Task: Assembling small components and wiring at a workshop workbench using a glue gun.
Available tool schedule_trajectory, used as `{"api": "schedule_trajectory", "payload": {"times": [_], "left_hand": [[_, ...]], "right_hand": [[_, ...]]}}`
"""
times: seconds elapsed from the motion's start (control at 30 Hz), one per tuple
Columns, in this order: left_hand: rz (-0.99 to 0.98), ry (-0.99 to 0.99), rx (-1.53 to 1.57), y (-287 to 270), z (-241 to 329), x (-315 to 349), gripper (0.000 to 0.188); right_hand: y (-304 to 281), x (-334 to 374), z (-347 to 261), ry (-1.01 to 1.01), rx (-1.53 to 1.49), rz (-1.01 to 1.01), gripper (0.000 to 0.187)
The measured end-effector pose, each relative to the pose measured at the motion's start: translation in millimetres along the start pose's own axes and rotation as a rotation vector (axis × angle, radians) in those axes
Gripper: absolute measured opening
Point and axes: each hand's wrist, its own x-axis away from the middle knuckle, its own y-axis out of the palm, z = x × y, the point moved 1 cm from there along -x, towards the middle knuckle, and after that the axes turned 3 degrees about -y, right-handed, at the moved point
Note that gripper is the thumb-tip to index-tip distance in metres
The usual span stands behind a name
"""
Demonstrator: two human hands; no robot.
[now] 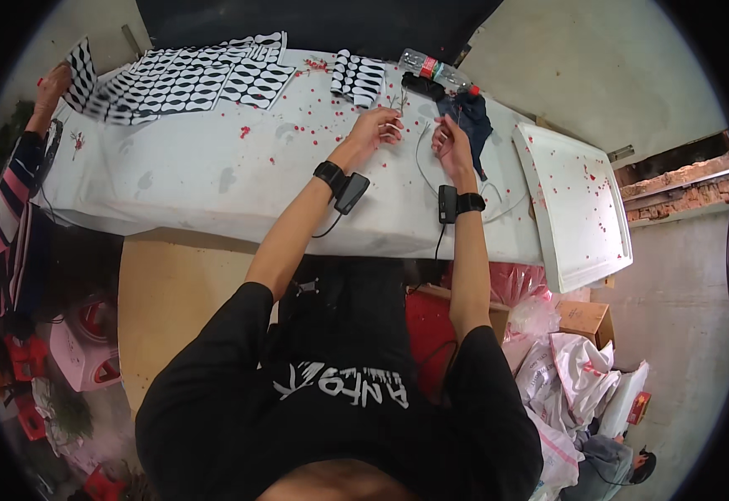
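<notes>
Pinching thin wire (421,159) between left hand (374,129), right hand (450,142)

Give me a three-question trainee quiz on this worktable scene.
1. True or false: both hands, left hand and right hand, are over the white table.
2. Which lies nearer the right hand: A, the dark cloth, or B, the black-and-white patterned sheets?
3. What colour are the small bits scattered on the table?

Key: 1 true; 2 A; 3 red.
</notes>
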Motion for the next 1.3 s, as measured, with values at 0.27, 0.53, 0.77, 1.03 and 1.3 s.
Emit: {"api": "schedule_trajectory", "payload": {"times": [0.27, 0.53, 0.77, 1.03, 1.3], "left_hand": [[-0.158, -0.095, 0.257, -31, 0, -12, 0.024], [-0.142, -0.037, 0.27, -36, 1, -17, 0.027], [-0.204, -0.127, 0.323, -21, 6, -22, 0.03], [-0.228, -0.211, 0.048, -9, -8, -44, 0.029], [-0.189, -0.19, 0.005, -5, -1, -48, 0.028]], "right_hand": [[-28, -2, 16, 0.075, -0.228, -0.139, 0.032], [-19, -9, 5, 0.034, -0.306, -0.11, 0.029], [-32, -8, 11, 0.055, -0.363, -0.13, 0.027], [-25, -14, 10, 0.069, -0.285, -0.117, 0.026], [-15, -21, 18, 0.059, 0.03, -0.085, 0.025]]}}
